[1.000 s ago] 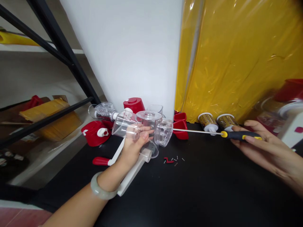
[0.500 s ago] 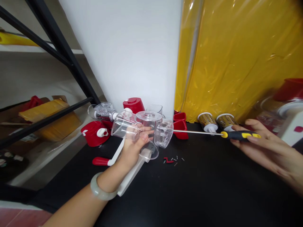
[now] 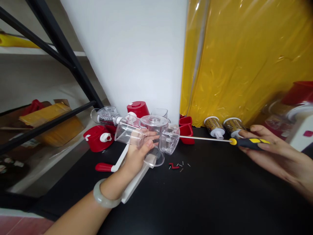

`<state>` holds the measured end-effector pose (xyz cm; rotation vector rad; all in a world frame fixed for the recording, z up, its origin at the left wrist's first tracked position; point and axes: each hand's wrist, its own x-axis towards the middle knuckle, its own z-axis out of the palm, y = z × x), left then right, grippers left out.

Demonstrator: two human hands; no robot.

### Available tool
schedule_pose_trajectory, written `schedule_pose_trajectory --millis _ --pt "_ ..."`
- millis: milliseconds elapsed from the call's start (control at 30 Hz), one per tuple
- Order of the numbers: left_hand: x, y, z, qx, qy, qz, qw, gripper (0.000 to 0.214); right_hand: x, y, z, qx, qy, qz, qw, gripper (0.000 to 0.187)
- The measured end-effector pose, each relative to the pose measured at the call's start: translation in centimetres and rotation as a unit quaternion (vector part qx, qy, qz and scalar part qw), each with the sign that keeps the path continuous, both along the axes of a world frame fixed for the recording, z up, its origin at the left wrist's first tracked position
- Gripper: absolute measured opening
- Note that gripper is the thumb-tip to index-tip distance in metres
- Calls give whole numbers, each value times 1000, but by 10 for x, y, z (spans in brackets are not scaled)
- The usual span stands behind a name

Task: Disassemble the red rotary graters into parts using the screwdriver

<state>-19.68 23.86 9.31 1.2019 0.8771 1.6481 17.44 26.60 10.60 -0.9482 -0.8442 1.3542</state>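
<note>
My left hand [image 3: 141, 147] is closed around a clear plastic grater body [image 3: 153, 122], held above the black table with its side opening facing right. In my right hand [image 3: 271, 147] is a long screwdriver [image 3: 246, 142] with a black and yellow handle, lying level. The shaft's tip goes into the clear round end on the grater body's right; its exact contact cannot be made out. Beneath lie a small red plastic piece [image 3: 173, 166] and several loose screws [image 3: 181, 164]. A white crank with a red handle [image 3: 104, 167] rests by my left forearm.
Two metal grater drums [image 3: 214, 126] stand at the back right. Red bases [image 3: 97, 138] sit at the left, red trays [image 3: 186, 132] behind the screwdriver. Another grater with a red top [image 3: 302, 94] is at far right. A black shelf frame [image 3: 61, 49] borders the left.
The screwdriver handle has turned slightly and dipped a little in my right hand, whose fingers have shifted. My left hand and the grater body stay almost still.
</note>
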Motion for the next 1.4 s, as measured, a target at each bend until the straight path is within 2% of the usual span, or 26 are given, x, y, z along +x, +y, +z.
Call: schedule_pose_trajectory --millis 133,233,333,400,500,667,967,1133,1267,1333,1400 --pt "0 0 1 1 1 -1 1000 49 0 0 -1 -11 -25 33 999 50" --pt "0 1 1 1 4 -6 1000 49 3 2 -6 -59 -107 75 990 66" --pt "0 0 1 -4 3 -7 1000 51 7 4 -10 -43 -151 60 986 51" --pt "0 0 1 -6 2 -1 1000 51 10 6 -11 -10 -134 35 990 44" --pt "1 0 3 -3 5 2 1000 52 15 9 -12 17 -96 15 995 50" --pt "2 -1 5 0 4 6 1000 52 20 13 -17 9 -89 30 996 47" --pt "6 -2 9 -43 14 14 999 61 29 22 -29 68 -94 58 992 30" --pt "12 -6 12 -46 4 13 999 60 27 22 -22 80 -94 60 991 25" --pt "15 -8 16 -79 -41 20 996 57 24 21 -15 104 -86 55 989 23" --pt "12 -7 20 -87 -74 40 993 51 24 21 -11 119 -76 33 989 24" --pt "6 -4 26 -65 -89 73 991 48 26 20 -4 138 -80 11 987 25"
